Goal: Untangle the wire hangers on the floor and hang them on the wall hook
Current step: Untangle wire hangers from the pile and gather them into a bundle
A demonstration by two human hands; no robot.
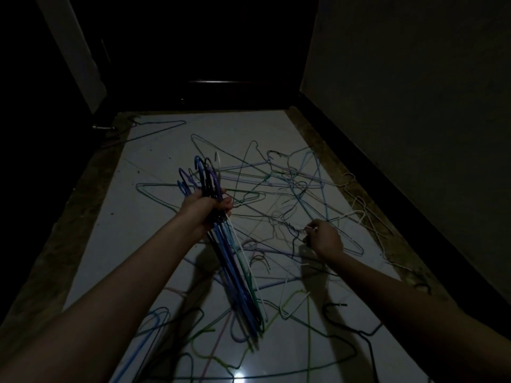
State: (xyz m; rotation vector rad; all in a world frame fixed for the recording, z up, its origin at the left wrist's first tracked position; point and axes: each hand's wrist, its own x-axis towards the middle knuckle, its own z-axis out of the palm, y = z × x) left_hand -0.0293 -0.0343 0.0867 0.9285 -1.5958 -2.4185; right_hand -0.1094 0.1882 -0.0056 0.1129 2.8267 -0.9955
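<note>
My left hand (206, 210) is closed around the necks of a bundle of hangers (237, 275), blue, purple, black, green and white, with their hooks pointing up and their bodies hanging down toward me. My right hand (323, 239) is low over the floor, its fingers pinched on the hook of a thin wire hanger (293, 230). That hanger is still part of the tangled pile of hangers (276, 186) spread over the white floor (132, 225). No wall hook is visible.
More loose hangers (298, 324) lie near my feet, and one hanger (157, 128) lies apart at the far left. A dark door (210, 51) closes the far end. A wall (414, 106) with a dark skirting runs along the right, and the room is dim.
</note>
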